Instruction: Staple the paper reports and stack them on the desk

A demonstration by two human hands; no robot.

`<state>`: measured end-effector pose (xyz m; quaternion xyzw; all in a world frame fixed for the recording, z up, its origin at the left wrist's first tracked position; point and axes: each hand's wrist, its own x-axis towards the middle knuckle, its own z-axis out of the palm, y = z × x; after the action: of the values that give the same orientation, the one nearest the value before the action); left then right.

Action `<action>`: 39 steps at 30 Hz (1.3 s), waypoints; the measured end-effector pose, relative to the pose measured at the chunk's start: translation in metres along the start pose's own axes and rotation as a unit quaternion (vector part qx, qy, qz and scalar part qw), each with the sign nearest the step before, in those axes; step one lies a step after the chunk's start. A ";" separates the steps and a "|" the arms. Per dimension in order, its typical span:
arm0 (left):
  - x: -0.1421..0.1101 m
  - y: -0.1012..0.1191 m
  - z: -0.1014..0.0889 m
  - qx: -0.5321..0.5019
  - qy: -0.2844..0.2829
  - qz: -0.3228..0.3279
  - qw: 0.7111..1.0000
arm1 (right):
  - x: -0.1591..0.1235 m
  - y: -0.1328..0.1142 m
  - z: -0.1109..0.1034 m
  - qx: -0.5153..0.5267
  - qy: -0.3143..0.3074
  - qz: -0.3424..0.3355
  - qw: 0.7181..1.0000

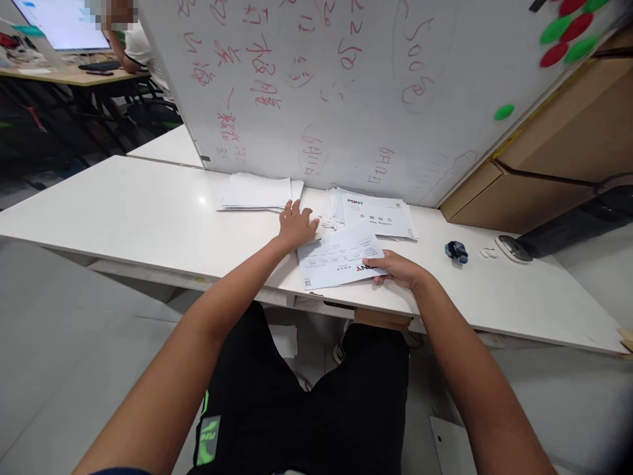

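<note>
The right hand point(398, 269) had closed on the near right corner of the printed paper point(336, 264), thumb on top and fingers beneath, near the middle of the front edge of the white bench point(123, 204). The paper's far corner overlapped, in view, the right pile point(383, 221), which lay towards the back edge below the whiteboard point(366, 99). The left hand point(298, 226) was spread with fingers loosely bent and had nothing plainly in its hold; its fingertips were at the near right corner of the left pile point(257, 192), also towards the back edge, though whether they touched it could not be told. The step in hand seemed to be handling this paper with the right hand while the left attended to the sheets beside it. The next move, I judged, called for a steady right-hand pinch and light left fingertips, so that neither pile slid.
</note>
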<state>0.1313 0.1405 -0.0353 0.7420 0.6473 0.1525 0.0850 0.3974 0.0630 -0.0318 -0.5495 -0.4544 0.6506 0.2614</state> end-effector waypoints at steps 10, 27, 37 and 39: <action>0.003 0.011 0.006 0.049 -0.018 0.044 0.998 | 0.000 0.003 -0.002 -0.007 0.005 -0.007 1.000; -0.010 -0.001 -0.004 -0.068 0.074 -0.051 0.994 | -0.003 0.032 0.017 0.000 0.256 -0.133 0.958; -0.002 -0.004 0.000 -0.047 0.005 -0.086 0.995 | -0.006 0.043 0.027 0.064 0.334 -0.212 0.916; -0.002 -0.003 0.000 -0.041 -0.001 -0.085 0.996 | -0.007 0.043 0.026 0.087 0.345 -0.223 0.908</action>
<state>0.1283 0.1387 -0.0362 0.6803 0.7011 0.1705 0.1284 0.3809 0.0298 -0.0665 -0.5995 -0.3881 0.3820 0.5865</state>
